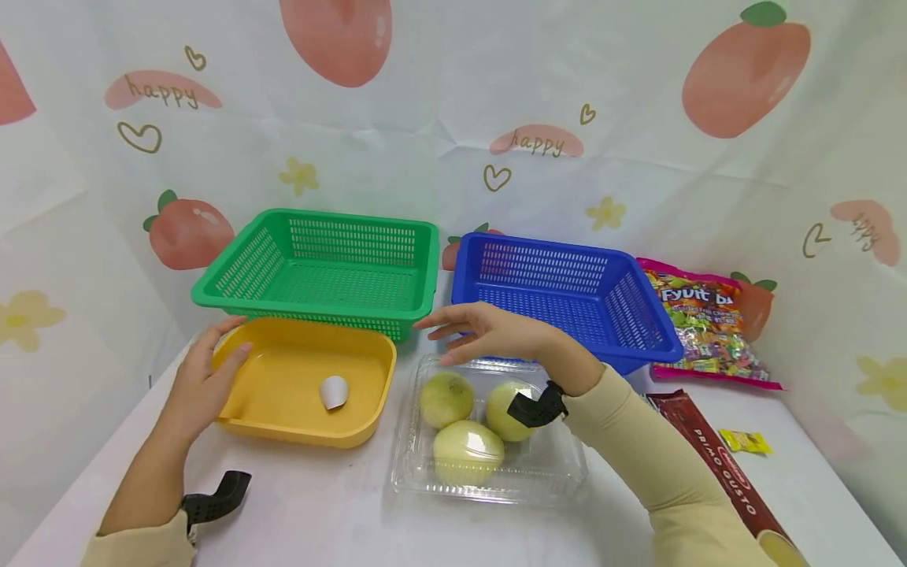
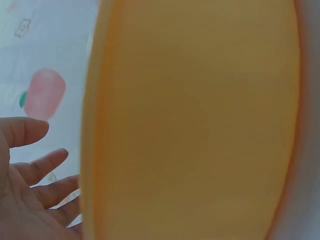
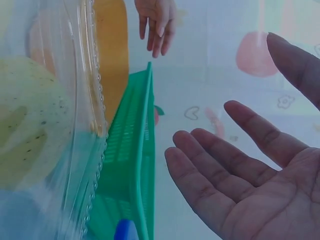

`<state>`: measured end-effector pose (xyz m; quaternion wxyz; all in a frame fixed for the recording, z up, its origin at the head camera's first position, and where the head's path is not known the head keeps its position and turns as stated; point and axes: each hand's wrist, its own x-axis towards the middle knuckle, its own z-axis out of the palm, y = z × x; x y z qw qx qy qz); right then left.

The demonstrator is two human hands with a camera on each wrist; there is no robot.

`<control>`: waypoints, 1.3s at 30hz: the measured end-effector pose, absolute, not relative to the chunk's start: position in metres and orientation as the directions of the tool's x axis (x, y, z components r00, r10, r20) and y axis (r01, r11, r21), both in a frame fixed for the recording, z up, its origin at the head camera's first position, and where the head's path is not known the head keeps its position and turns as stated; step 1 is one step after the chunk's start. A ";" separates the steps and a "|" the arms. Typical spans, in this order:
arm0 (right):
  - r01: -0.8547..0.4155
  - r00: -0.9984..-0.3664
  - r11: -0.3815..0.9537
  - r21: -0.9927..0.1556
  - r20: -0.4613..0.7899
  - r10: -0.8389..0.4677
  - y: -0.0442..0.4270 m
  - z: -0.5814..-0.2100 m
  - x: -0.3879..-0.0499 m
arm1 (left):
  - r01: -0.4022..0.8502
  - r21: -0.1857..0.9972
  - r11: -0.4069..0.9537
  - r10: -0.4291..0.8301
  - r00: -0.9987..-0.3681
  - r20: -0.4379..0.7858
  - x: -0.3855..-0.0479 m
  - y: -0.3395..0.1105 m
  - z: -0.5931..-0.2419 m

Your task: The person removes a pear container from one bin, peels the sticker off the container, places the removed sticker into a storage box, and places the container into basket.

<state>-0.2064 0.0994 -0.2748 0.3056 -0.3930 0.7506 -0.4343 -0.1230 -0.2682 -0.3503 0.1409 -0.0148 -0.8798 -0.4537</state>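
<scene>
My left hand is at the left rim of a yellow plastic basin, fingers loosely spread and holding nothing. Whether it touches the rim I cannot tell. Inside the basin lies a small white object. My right hand hovers above the back edge of a clear plastic clamshell box, its fingers extended and nothing in them. Within that box sit three round, pale yellow-green fruits. In the right wrist view the right hand shows its open palm, apart from the box.
Behind the basin stands a green mesh basket. A blue mesh basket is to its right, beside a bag of fruit candy. On the right lie a long dark red Primo Gusto packet and a small yellow wrapped sweet.
</scene>
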 end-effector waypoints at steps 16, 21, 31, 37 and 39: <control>-0.237 -0.594 0.245 -0.940 -0.059 -0.802 0.158 -0.287 -0.178 | 0.290 0.733 0.615 0.026 -0.937 0.349 -0.120 -0.234 -0.350; -0.243 -0.616 0.206 -0.948 -0.014 -0.788 0.174 -0.294 -0.170 | 0.318 0.721 0.616 0.064 -0.932 0.356 -0.118 -0.222 -0.351; -0.277 -0.636 0.170 -0.946 0.048 -0.770 0.195 -0.304 -0.155 | 0.422 0.661 0.620 0.175 -0.896 0.408 -0.116 -0.195 -0.357; -0.286 -0.621 0.125 -0.950 0.084 -0.779 0.209 -0.309 -0.146 | 0.484 0.640 0.597 0.222 -0.866 0.448 -0.112 -0.179 -0.361; -0.293 -0.619 0.116 -0.949 0.096 -0.780 0.213 -0.311 -0.143 | 0.503 0.623 0.599 0.246 -0.856 0.455 -0.110 -0.173 -0.363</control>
